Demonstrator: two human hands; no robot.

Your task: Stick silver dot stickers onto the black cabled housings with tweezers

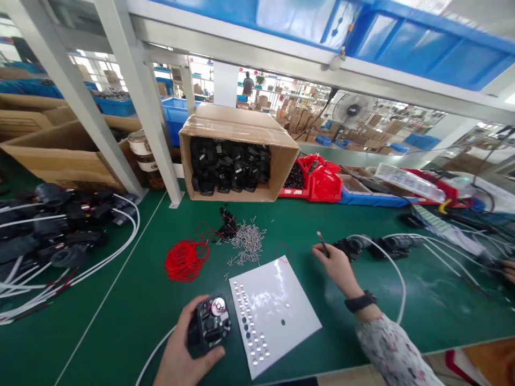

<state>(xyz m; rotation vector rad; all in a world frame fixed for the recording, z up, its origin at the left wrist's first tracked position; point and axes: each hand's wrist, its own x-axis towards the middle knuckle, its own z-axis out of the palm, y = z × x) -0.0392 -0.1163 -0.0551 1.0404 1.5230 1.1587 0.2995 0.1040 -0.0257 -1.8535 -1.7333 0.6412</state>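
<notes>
My left hand [189, 343] is closed around an opened black housing [215, 321], whose inner parts face up, among them a white-and-red round piece. A white cable [155, 348] runs off from beside that hand. In my right hand [338, 268] is a slim dark pen-like tool [323, 244] with a pale tip, pointing up; its exact kind is unclear. Between the hands lies a white board [277, 300] carrying rows of small silver discs [254, 343] and a few dark ones. Beyond it are a heap of small metal pins or screws [248, 239] and a red wire bundle [187, 260].
A cardboard box [237, 120] of black housings stands behind. Black units with white cables [68, 220] pile up at left; cabled units [390, 246] lie right. Red bins [322, 182] line the back. A shelf post [140, 102] rises left. Another person's hand [509, 271] shows at right.
</notes>
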